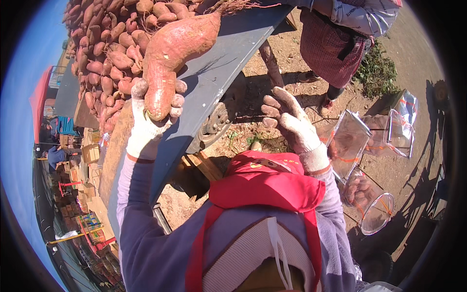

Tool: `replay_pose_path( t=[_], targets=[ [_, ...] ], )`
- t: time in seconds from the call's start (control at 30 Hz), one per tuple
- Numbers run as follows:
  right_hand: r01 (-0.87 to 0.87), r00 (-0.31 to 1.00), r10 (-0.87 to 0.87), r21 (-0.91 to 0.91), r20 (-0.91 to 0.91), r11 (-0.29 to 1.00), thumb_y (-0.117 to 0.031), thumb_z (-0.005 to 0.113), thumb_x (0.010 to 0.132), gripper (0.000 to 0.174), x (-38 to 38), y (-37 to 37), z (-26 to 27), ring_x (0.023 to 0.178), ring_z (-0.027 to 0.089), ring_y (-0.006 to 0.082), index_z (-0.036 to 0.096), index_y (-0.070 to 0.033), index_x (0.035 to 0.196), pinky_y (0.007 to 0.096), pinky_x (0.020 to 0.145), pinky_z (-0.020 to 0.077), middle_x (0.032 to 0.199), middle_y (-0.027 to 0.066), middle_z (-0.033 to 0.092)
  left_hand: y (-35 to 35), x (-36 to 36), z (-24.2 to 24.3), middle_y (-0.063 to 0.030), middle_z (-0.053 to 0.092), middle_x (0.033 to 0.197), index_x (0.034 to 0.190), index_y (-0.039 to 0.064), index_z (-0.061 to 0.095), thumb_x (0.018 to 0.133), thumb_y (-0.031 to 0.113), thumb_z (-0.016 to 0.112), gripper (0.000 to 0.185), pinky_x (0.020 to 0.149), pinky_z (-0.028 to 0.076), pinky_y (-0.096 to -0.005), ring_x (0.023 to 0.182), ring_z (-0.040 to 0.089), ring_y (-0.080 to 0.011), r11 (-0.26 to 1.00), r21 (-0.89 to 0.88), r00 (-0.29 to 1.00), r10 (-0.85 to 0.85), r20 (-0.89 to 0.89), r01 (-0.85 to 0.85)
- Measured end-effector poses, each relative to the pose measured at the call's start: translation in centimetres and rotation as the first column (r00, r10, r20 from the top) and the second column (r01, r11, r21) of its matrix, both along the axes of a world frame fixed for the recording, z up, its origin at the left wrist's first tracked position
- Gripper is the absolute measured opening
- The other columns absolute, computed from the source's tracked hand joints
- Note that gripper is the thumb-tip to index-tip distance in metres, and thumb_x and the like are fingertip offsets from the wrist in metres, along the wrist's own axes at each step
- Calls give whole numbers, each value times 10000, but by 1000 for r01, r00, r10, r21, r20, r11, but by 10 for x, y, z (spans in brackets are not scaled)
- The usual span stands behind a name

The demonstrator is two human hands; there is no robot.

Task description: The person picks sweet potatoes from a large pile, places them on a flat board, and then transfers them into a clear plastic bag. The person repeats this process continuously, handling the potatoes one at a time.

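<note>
My left hand (155,106), in a soiled white knit glove, grips the narrow lower end of a very large, bent sweet potato (171,54). Its far end carries a tuft of thin roots. Behind it rises a big heap of smaller reddish sweet potatoes (105,62), piled on a grey metal table or truck bed (219,47). To the right, my right hand (292,116), gloved the same way, is held in the air with its palm turned inward. Its fingers are apart and nothing is in it.
Another person in a checked apron (330,51) stands at the upper right. Clear plastic bags on frames (348,142) stand on the dirt ground at right; one holds sweet potatoes (359,189). A wheel (215,124) shows below the metal edge. Stacked cardboard boxes (91,151) lie far left.
</note>
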State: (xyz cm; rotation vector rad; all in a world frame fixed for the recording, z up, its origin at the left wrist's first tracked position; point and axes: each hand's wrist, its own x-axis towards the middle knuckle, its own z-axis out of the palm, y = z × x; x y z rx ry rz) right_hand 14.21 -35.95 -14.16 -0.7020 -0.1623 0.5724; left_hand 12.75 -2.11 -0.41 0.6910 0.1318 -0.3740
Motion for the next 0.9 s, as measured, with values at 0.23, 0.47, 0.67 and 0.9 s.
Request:
replay_pose_path(
  t=[0.23, 0.47, 0.67, 0.9],
  targets=[
    [535, 802, -354, 314, -482, 785, -300, 698, 902, 657, -20, -36, -5, 1200, 554, 272, 398, -19, 1414, 424, 1010, 482, 1352, 149, 525, -213, 0, -88, -145, 610, 1218, 1382, -17, 431, 822, 195, 683, 650, 840, 555, -346, 975, 664, -242, 667, 696, 917, -399, 33, 265],
    [845, 261, -720, -209, -642, 493, -271, 752, 853, 597, -57, -170, -152, 1100, 602, 250, 474, -41, 1329, 398, 934, 545, 1222, 133, 588, -299, 21, -174, -142, 602, 1278, 1402, 10, 460, 918, 187, 655, 551, 922, 492, -309, 1104, 602, -166, -131, 882, 476, -801, -363, 452],
    [726, 306, -645, -267, -700, 634, -422, 744, 833, 704, -53, -252, -297, 1097, 616, 329, 470, -61, 1371, 484, 924, 540, 1305, 154, 562, -252, 20, -215, -130, 682, 1126, 1332, 12, 521, 926, 237, 623, 475, 848, 509, -328, 993, 660, -210, -374, 775, 527, -576, -625, 510],
    [383, 181, -729, -635, -660, 671, -303, 675, 898, 481, -38, -249, -390, 887, 627, 288, 533, -74, 1297, 429, 723, 543, 1074, 136, 629, -195, -17, -233, -146, 663, 1144, 1347, -25, 492, 947, 259, 632, 510, 896, 494, -301, 1037, 642, -196, -45, 785, 692, -442, -570, 618]
  ],
)
